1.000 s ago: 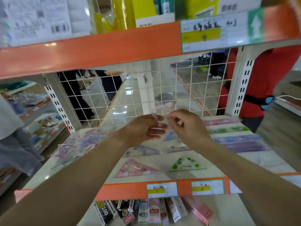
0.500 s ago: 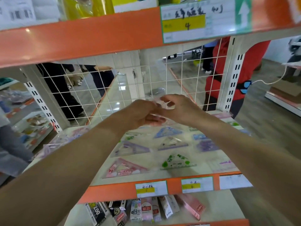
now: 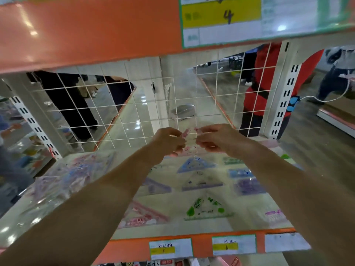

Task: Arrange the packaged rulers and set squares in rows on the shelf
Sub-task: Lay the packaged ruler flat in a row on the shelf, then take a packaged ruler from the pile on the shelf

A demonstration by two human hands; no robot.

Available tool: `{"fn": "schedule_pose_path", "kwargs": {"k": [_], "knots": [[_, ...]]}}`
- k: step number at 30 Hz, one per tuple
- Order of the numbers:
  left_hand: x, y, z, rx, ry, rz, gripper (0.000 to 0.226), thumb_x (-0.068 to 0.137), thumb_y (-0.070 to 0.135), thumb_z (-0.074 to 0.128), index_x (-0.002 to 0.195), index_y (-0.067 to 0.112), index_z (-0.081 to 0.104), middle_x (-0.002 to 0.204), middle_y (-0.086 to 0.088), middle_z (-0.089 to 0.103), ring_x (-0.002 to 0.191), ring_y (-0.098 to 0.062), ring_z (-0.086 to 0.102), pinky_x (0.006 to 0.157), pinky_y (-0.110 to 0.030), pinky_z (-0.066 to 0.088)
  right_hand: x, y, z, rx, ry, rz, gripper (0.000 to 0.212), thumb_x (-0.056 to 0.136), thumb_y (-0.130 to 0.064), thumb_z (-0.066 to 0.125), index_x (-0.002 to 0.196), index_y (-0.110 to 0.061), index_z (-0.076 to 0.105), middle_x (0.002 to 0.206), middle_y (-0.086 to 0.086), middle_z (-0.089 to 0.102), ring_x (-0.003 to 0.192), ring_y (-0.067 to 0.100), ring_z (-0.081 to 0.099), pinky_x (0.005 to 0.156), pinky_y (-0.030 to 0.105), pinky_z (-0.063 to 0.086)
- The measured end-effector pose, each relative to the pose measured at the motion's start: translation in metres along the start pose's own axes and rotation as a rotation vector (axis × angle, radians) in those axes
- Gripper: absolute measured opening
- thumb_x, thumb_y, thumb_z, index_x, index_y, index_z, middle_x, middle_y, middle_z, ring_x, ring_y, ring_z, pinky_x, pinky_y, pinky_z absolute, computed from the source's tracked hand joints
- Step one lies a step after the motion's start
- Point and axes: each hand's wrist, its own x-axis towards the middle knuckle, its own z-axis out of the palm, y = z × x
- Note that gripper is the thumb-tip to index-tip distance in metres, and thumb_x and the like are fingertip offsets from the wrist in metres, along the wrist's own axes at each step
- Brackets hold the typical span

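Both hands reach to the back of the white shelf [image 3: 244, 224], close to the wire grid. My left hand [image 3: 167, 141] and my right hand [image 3: 215, 138] pinch a clear packaged set square with pink print [image 3: 189, 133] between them, held above the shelf. Below lie packaged set squares in rows: a blue one [image 3: 195, 165], a purple-edged one [image 3: 201, 182], a green one [image 3: 206, 209] and a pink one [image 3: 143, 216]. Short packaged rulers lie to the right, blue [image 3: 240, 172] and purple [image 3: 248, 187].
A loose heap of clear packets [image 3: 63, 181] fills the shelf's left side. A wire grid [image 3: 124, 120] closes the back. The orange upper shelf [image 3: 86, 33] hangs close overhead. People stand behind the grid. Price labels [image 3: 233, 245] line the front edge.
Both hands have moved farther back toward the wire grid with the pink-printed packet between them. The camera has leaned in closer and lower under the upper shelf.
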Motion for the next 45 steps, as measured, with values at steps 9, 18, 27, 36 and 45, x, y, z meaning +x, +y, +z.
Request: {"fn": "schedule_pose_path", "kwargs": {"k": [9,18,27,36,45], "knots": [[0.038,-0.013,0.008,0.321,0.013,0.098,0.04,0.081,0.0,0.067,0.12,0.003,0.061,0.088,-0.012,0.064,0.07,-0.02,0.061,0.076,-0.033,0.057,0.042,0.017,-0.007,-0.786,0.06,-0.197,0.036,0.088,-0.016,0.062,0.123,-0.01,0.061,0.119,0.005,0.061,0.097,0.014,0.055,0.076,0.019,0.04],[0.059,-0.028,0.028,0.932,0.062,0.164,0.027,0.088,0.029,0.063,0.112,0.016,0.065,0.109,-0.005,0.064,0.097,-0.022,0.06,0.084,-0.031,0.049,0.072,0.04,0.0,-1.238,0.043,-0.099,0.023,0.09,-0.016,0.051,0.107,-0.014,0.065,0.109,0.003,0.064,0.1,0.021,0.06,0.084,0.029,0.047],[0.073,-0.033,0.033,1.177,0.026,0.137,0.05,0.083,0.052,0.064,0.118,0.017,0.061,0.123,-0.003,0.057,0.116,-0.024,0.049,0.102,-0.044,0.033,0.067,0.039,0.002,-1.326,-0.009,-0.11,0.021,0.09,-0.02,0.054,0.107,-0.011,0.06,0.105,0.007,0.06,0.097,0.024,0.056,0.084,0.032,0.045],[0.065,-0.022,0.04,1.248,-0.009,0.098,0.029,0.09,0.03,0.061,0.115,0.016,0.057,0.117,-0.003,0.06,0.114,-0.024,0.053,0.108,-0.048,0.022,0.066,0.04,0.01,-1.242,-0.012,-0.108,0.017,0.089,-0.017,0.057,0.105,-0.013,0.061,0.099,0.005,0.056,0.088,0.02,0.05,0.075,0.026,0.038],[0.059,-0.02,0.04,1.265,0.0,0.092,0.018,0.09,0.023,0.06,0.104,0.015,0.054,0.118,-0.003,0.059,0.116,-0.024,0.052,0.111,-0.05,0.017,0.064,0.039,0.015,-1.297,0.018,-0.119,0.018,0.09,-0.014,0.055,0.107,-0.011,0.06,0.098,0.003,0.056,0.087,0.02,0.052,0.074,0.027,0.042]]}}
